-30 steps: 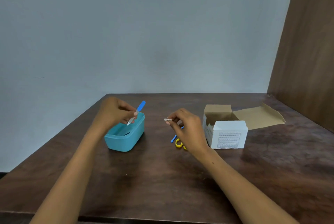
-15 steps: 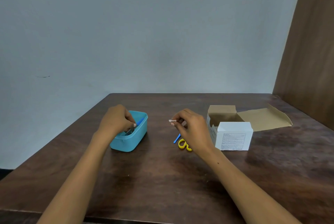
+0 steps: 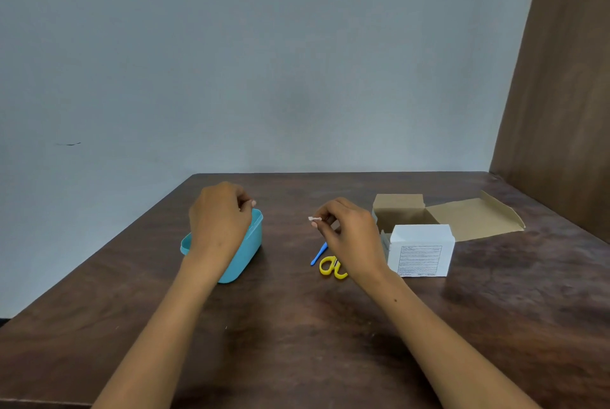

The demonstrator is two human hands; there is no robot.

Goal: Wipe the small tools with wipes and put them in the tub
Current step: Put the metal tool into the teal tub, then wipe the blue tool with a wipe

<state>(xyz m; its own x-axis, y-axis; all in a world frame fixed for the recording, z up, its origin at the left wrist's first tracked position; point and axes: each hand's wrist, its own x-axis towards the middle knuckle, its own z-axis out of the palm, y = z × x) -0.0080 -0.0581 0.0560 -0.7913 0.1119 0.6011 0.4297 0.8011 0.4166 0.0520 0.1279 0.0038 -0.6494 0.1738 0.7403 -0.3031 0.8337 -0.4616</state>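
I am working at a dark wooden table [image 3: 297, 326], and I am taking the teal tub [image 3: 246, 248] as my landmark. The tub is sitting on the table's left half, and my left hand [image 3: 219, 220] is hovering directly over it, covering most of its opening. My fingers are curling loosely downward with the thumb tip showing above the tub's far rim; I cannot tell whether they are holding anything, and the tub's inside is hidden beneath my hand.

To the right of the tub, my right hand [image 3: 350, 237] is raised above the table, well apart from the tub. I am pinching a small white wipe [image 3: 314, 219] between my thumb and fingertips, and its end is pointing back toward the tub.

Under that hand, still right of the tub, a small blue tool [image 3: 319, 254] is lying on the table, with only its lower part showing. Just beside it, yellow-handled scissors [image 3: 330, 267] are lying with their loops toward me; their blades are hidden by my wrist.

Farther right of the tub, an open white cardboard box [image 3: 419, 250] is standing with its printed label facing me and its brown flaps [image 3: 472, 218] spreading away to the right.
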